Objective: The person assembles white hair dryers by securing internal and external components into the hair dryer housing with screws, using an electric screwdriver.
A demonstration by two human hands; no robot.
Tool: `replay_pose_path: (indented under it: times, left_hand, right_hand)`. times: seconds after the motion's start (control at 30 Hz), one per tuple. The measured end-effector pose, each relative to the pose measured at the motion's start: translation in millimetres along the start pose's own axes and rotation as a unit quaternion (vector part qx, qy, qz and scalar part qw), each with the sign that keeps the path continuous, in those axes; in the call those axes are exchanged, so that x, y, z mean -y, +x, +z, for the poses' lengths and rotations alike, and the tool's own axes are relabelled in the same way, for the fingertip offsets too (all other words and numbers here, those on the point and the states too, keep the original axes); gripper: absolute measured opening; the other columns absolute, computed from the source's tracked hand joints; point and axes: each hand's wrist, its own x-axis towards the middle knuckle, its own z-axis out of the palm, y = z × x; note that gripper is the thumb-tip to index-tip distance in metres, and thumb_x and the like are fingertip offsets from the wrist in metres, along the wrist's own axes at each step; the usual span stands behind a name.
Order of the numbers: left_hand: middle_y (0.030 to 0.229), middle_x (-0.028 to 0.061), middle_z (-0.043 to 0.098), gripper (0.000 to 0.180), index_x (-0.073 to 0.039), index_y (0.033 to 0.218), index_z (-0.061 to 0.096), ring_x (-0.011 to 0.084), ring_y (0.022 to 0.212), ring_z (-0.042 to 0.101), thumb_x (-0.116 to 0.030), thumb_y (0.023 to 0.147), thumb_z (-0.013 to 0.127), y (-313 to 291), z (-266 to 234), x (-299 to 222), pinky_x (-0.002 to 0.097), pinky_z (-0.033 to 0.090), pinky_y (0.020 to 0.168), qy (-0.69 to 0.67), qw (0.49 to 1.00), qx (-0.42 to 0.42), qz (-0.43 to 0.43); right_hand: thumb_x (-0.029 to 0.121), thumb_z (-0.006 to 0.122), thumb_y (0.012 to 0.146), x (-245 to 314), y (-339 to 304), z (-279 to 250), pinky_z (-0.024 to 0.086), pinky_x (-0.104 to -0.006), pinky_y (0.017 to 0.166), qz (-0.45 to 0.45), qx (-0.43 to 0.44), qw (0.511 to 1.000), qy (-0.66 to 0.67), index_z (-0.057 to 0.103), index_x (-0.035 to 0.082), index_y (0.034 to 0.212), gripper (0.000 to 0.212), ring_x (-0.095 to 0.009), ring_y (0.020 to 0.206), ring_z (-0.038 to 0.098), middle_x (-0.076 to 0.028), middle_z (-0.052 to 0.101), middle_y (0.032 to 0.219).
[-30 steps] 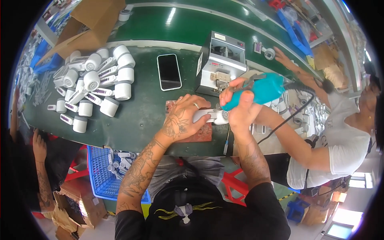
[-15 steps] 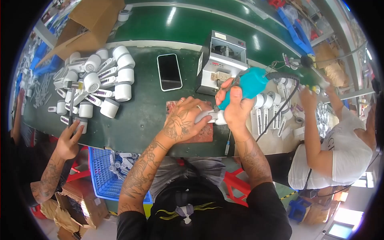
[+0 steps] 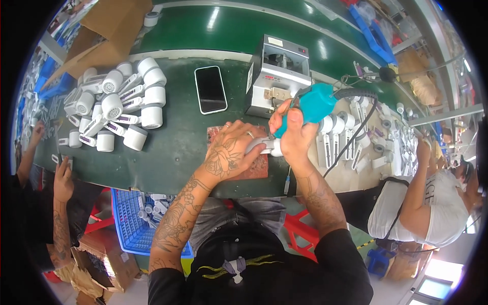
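Observation:
My left hand [image 3: 231, 150] presses down on a white and grey plastic part [image 3: 256, 147], its fingers closed round it over a worn red mat [image 3: 249, 170]. My right hand [image 3: 295, 134] is wrapped round a teal electric screwdriver [image 3: 316, 103]. The tool's lower end meets the plastic part between my hands, and its tip is largely hidden by my fingers. A white round end [image 3: 277, 148] of the part shows beside my right wrist.
A screw feeder box [image 3: 278, 76] stands just beyond my hands, a phone [image 3: 210, 90] to its left. White device heads [image 3: 112, 105] are piled at left; several more white units [image 3: 338, 134] lie at right. A small screwdriver [image 3: 287, 181] lies near the edge. Co-workers flank me.
My hands stay on the same part, with the view shifted slightly. The left co-worker's hand and tool have left the pile; the right co-worker has shifted, arms lower and farther right.

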Motion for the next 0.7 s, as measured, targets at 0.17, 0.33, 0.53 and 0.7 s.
replay_pose_path:
  times: [0.17,0.33,0.53,0.7]
  left_hand:
    - [0.110,0.0100,0.067,0.025,-0.008,0.108,0.067,0.0331,0.102,0.060,-0.024,0.089,0.068,2.9,-2.4,-4.1,0.0486,0.043,0.096,-0.038,0.999,0.001,-0.005]
    - [0.110,0.0082,0.068,0.025,-0.009,0.110,0.067,0.0322,0.104,0.060,-0.025,0.091,0.066,-1.9,-4.9,-4.0,0.0470,0.043,0.098,-0.019,1.000,-0.002,-0.006]
    - [0.111,0.0088,0.068,0.024,-0.009,0.110,0.067,0.0329,0.104,0.060,-0.024,0.091,0.066,2.3,-5.2,-8.5,0.0465,0.043,0.098,-0.032,0.999,0.019,0.000]
    - [0.108,0.0095,0.067,0.025,-0.008,0.108,0.068,0.0318,0.102,0.059,-0.025,0.090,0.065,-2.6,-1.1,-0.8,0.0462,0.043,0.095,-0.016,1.000,-0.018,0.012]
  right_hand:
    - [0.034,0.060,0.101,12.7,24.0,-11.5,0.045,-0.0277,0.054,-0.052,-0.074,0.996,-0.002,0.058,-0.002,0.103,0.036,-0.013,0.058,0.056,-0.005,0.057,0.068]
    - [0.033,0.058,0.102,5.6,59.9,-4.5,0.046,-0.0281,0.053,-0.088,-0.088,0.991,-0.044,0.058,-0.001,0.099,0.034,-0.014,0.059,0.058,-0.005,0.058,0.069]
    - [0.037,0.056,0.103,-12.9,52.6,-10.8,0.047,-0.0316,0.056,-0.102,-0.043,0.993,-0.036,0.053,-0.001,0.098,0.038,-0.018,0.060,0.055,-0.006,0.053,0.069]
    - [0.039,0.054,0.103,4.3,39.1,-2.6,0.046,-0.0313,0.055,-0.021,-0.036,0.997,-0.060,0.054,-0.001,0.098,0.040,-0.017,0.060,0.054,-0.006,0.052,0.068]
